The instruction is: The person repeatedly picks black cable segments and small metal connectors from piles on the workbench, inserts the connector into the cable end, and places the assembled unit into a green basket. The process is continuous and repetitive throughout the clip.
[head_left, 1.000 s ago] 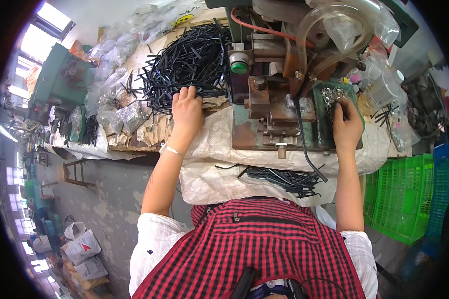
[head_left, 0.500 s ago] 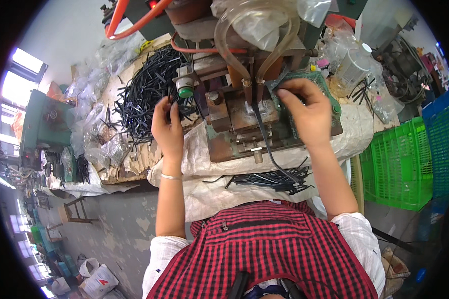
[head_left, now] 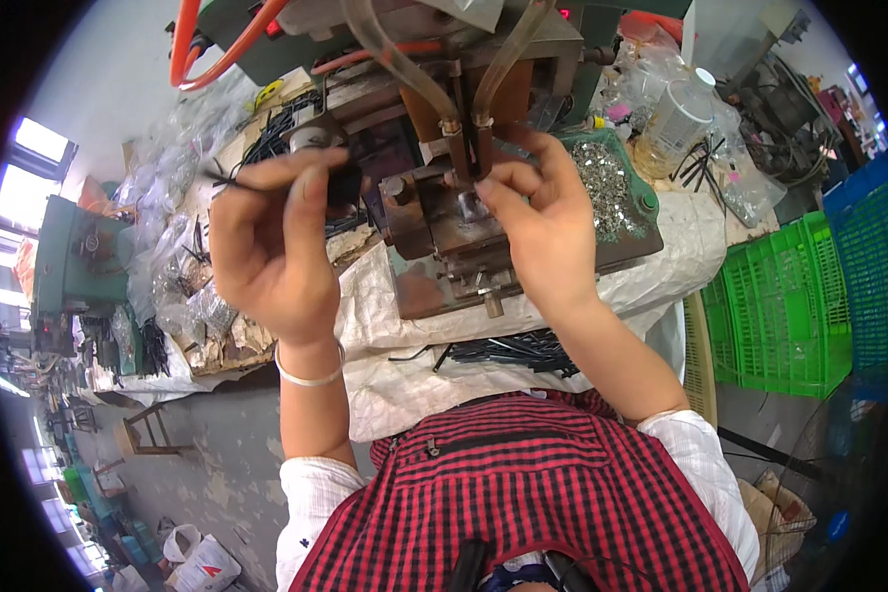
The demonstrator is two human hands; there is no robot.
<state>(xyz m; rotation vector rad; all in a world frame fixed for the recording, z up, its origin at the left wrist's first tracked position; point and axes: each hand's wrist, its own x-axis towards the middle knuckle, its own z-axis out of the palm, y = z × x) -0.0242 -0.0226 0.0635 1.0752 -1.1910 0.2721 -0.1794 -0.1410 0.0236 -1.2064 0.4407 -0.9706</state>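
My left hand is raised at the left of a small bench press, its fingers pinched together. A thin black strip sticks out behind its fingers. My right hand reaches in from the right, thumb and index finger closed beside the metal die, under two upright metal prongs. Whatever its fingertips hold is too small or hidden to make out. Several black strips lie in a bundle on the pale sheet in front of the press. More strips are heaped beyond my left hand, which covers much of the heap.
A green tray of small shiny metal pieces sits right of the press. Beyond it stand a clear plastic jar and plastic bags. Green and blue crates are at the right. Clear tubes and an orange hose hang above.
My left hand has risen toward me, now with a strip. My right hand has moved left to the die. The long strip that hung from the die has gone from there.
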